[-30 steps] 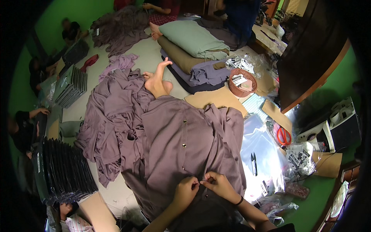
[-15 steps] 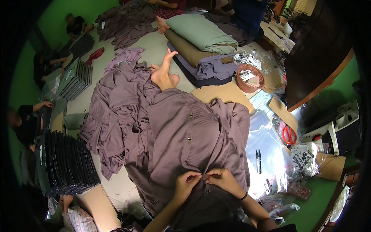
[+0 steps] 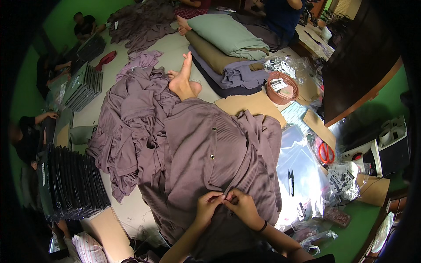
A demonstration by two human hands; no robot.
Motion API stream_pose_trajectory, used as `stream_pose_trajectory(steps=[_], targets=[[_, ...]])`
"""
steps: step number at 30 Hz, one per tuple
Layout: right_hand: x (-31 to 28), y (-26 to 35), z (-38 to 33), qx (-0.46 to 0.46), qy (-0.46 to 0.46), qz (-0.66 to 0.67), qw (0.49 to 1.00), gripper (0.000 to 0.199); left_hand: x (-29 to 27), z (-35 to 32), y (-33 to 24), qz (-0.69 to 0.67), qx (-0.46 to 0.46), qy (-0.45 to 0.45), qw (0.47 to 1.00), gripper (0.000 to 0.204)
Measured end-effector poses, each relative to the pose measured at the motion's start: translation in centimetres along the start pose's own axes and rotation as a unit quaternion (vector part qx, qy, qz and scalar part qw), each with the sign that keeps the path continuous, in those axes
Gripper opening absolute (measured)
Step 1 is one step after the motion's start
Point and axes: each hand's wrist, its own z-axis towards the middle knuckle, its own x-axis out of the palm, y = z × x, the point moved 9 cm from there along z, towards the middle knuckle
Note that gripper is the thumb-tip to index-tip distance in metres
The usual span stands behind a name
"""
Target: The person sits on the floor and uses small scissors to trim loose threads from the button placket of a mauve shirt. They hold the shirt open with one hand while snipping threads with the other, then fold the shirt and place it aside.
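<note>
A mauve-brown ribbed garment lies spread over my lap and legs, its button placket running down toward me. Shiny round buttons show along that strip. My left hand pinches the placket between thumb and fingers. Right beside it, fingertips nearly meeting, my right hand is closed on the same edge. Whether a button sits between the fingertips is hidden. Just below the right fingers another button shows on the cloth.
To the left lie a heap of mauve cloth and a stack of black packets. On the right are clear plastic sheets, black thread snips, red-handled scissors and a brown basket. Other people sit further off.
My fingertips have come closer together at the placket, and a button just above them now shows. The whole view has shifted slightly. Both hands keep hold of the cloth.
</note>
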Motion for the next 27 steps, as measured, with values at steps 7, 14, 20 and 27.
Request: stream_pose_trajectory(steps=[7,14,20,27], targets=[[0.2,-1.4,0.1,0.064,0.051,0.097,0.992,0.017,-0.3,-0.4,0.2,0.057,0.01,-0.035,0.998,0.014],[-0.1,-2.3,-0.2,0.117,0.145,0.125,0.975,0.019,0.4,-0.9,-1.2,0.237,0.022,-0.016,0.971,0.012],[-3.3,1.8,1.3,-0.025,0.069,-0.141,0.987,0.027,2.9,-1.6,-7.0,0.366,0.119,0.042,0.922,0.015],[-3.7,3.0,4.9,0.001,-0.09,-0.345,0.934,0.046,3.0,2.4,-9.8,0.577,0.21,-0.038,0.788,0.012]])
